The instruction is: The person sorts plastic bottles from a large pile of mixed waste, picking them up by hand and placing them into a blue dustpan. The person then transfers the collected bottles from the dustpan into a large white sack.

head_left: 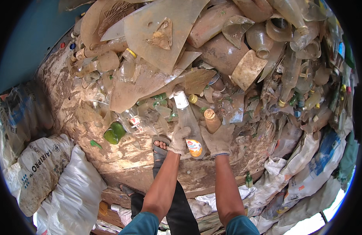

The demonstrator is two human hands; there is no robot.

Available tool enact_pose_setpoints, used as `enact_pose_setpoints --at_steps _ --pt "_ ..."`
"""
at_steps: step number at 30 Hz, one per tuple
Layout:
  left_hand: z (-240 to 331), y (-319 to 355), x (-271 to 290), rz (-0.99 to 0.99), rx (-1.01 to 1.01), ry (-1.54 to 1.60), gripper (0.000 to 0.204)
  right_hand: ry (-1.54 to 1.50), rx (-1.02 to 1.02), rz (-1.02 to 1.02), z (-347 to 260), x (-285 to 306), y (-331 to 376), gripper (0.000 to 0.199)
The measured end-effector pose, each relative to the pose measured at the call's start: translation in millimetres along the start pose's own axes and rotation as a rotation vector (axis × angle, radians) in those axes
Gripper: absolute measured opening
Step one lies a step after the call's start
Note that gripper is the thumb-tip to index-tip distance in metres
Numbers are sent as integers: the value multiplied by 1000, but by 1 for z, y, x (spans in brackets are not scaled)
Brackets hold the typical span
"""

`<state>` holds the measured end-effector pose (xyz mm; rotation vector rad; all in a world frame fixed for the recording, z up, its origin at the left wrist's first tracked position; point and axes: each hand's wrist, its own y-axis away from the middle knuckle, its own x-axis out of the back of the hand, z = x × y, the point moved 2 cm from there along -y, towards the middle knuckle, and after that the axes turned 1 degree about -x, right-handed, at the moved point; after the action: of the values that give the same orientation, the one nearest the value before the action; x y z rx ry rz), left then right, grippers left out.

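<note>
Centrally in frame, the knit-gloved left hand (178, 140) clasps a clear bottle (192, 126); the right hand (219, 140), grip unclear, touches a dusty brown cylinder (212, 120).

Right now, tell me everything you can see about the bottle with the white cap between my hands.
The bottle is clear and hazy, with a white cap on its narrow neck and a white, orange and red label low on its body. It looks whole; glass or plastic, I can't tell. It slants, cap pointing away from you and slightly left, base toward you. Your gloved left hand grips its left side; your gloved right hand is close on its right, contact unclear.
</note>
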<state>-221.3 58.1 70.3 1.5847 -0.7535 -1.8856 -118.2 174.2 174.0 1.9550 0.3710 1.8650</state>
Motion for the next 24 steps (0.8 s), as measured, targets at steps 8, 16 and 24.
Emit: enact_pose_setpoints --at_steps 8,16,24 --pt "11 3 -3 -83 -159 -313 45 233 385 -221 -22 36 -15 80" --pt "37 30 -13 -67 -110 -95 53 -43 606 -104 -5 10 10 78" --pt "42 4 0 -129 123 -190 49 -183 296 -69 9 -52 12 72"
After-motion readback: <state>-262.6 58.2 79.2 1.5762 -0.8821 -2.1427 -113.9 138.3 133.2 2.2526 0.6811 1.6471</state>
